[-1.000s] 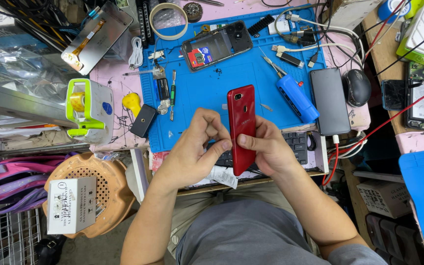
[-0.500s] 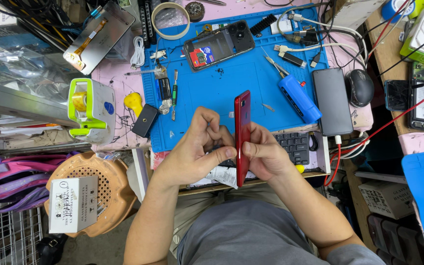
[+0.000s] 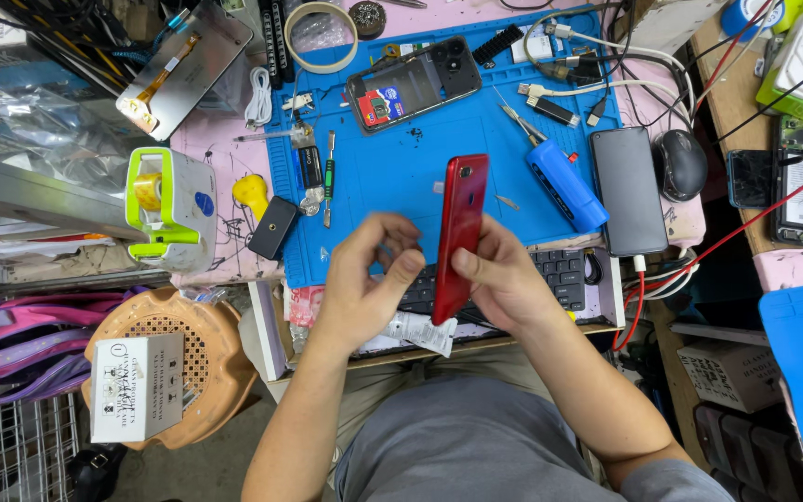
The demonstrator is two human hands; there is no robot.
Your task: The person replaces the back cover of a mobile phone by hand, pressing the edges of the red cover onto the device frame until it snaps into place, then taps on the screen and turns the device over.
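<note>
A red phone with its back cover and small camera facing me stands upright over the blue work mat. My right hand grips its lower half from the right, thumb on the back. My left hand is just left of the phone, fingers curled and apart, the fingertips close to its edge without a clear grip. Below the hands lies a black keyboard and a white tube.
On the mat lie an opened phone, a blue tool, tweezers and a screwdriver. A dark phone and a mouse sit to the right. A tape dispenser stands left. A basket with a white box is lower left.
The red phone was turned from back-facing to edge-on and now shows its back again. My left hand has drawn slightly away from it; the right hand keeps hold.
</note>
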